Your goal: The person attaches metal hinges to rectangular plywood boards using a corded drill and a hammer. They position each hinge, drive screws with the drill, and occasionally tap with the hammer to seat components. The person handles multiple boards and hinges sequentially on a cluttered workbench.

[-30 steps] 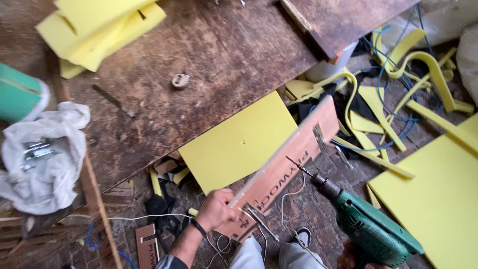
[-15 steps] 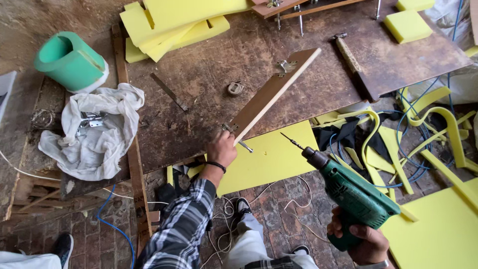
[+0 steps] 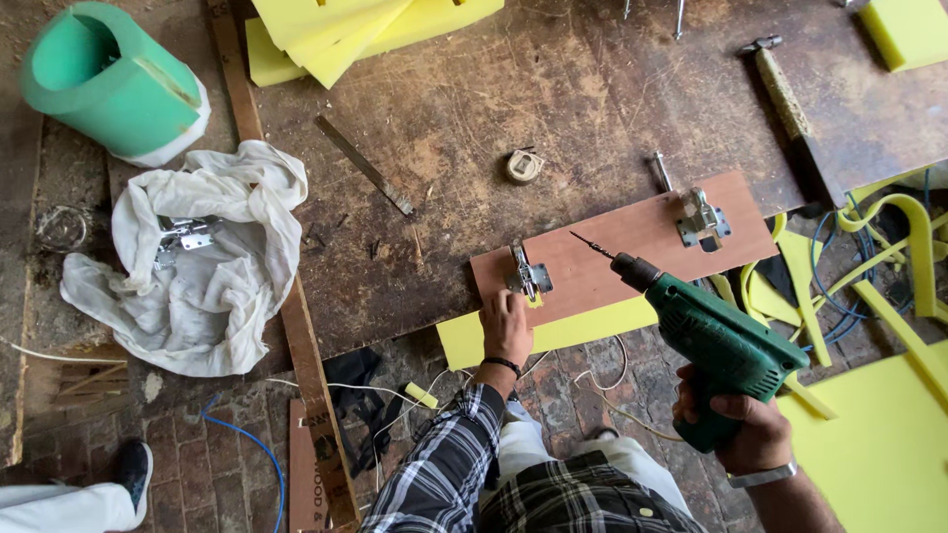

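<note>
Left hand [image 3: 508,326] pressed flat, fingers spread and closed on nothing, on the near left corner of a brown board [image 3: 632,245], fingertips touching the left metal latch [image 3: 526,276] mounted there. Board lying flat across the near edge of the worktop [image 3: 474,109], long axis running from about 8 o'clock up to 2 o'clock, its right end carrying a second metal latch [image 3: 701,219]. Right hand [image 3: 743,430] wrapped tight about the handle of a green power drill [image 3: 709,338], at roughly 4 o'clock from the left hand. Drill bit [image 3: 591,245] angled toward 10 o'clock, tip over the board's middle, between the two latches; contact with the wood not clear. Sheet of yellow foam [image 3: 583,328] showing beneath the board's near edge, just beside the left hand. Farther up the worktop, at 12 o'clock from the left hand, a small round tape measure [image 3: 524,166]; at 10 o'clock, a flat metal ruler [image 3: 363,164]. Hammer [image 3: 786,99] lying at about 1 o'clock from the board's right end. White cloth [image 3: 212,257] heaped well to the left, at 9 o'clock, with metal hardware [image 3: 186,235] in its folds, and a green foam roll [image 3: 109,81] beyond it at 10 o'clock. More yellow foam pieces [image 3: 336,35] stacked at the far edge.
</note>
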A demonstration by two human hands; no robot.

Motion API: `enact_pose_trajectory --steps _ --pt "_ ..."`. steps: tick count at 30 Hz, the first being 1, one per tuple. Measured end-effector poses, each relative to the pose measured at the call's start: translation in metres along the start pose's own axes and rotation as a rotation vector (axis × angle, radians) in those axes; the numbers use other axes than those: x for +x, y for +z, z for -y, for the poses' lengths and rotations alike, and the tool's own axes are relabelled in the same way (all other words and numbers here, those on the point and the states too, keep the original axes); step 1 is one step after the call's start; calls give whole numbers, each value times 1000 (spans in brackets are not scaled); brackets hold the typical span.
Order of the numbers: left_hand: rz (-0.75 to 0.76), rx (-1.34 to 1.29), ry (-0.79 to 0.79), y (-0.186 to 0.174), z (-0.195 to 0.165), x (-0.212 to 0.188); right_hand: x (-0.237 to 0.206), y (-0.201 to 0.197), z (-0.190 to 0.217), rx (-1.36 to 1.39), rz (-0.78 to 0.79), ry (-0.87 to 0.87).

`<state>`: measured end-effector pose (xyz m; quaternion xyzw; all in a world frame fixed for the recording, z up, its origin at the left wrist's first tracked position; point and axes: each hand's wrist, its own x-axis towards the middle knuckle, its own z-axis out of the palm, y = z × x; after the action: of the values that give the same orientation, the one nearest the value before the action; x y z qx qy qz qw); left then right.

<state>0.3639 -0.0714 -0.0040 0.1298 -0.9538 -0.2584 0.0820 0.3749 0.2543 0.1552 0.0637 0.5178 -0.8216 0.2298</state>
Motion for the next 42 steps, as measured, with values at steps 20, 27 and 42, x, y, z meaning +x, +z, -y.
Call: enact_pose_trajectory --steps 20,27,42 --pt "226 -880 -1025 21 12 -8 100 47 61 -1456 102 308" --pt "171 -976 -1032 45 12 -25 85 70 45 -1653 143 217" --pt "247 -918 -1055 52 12 -35 96 100 40 -1780 163 280"
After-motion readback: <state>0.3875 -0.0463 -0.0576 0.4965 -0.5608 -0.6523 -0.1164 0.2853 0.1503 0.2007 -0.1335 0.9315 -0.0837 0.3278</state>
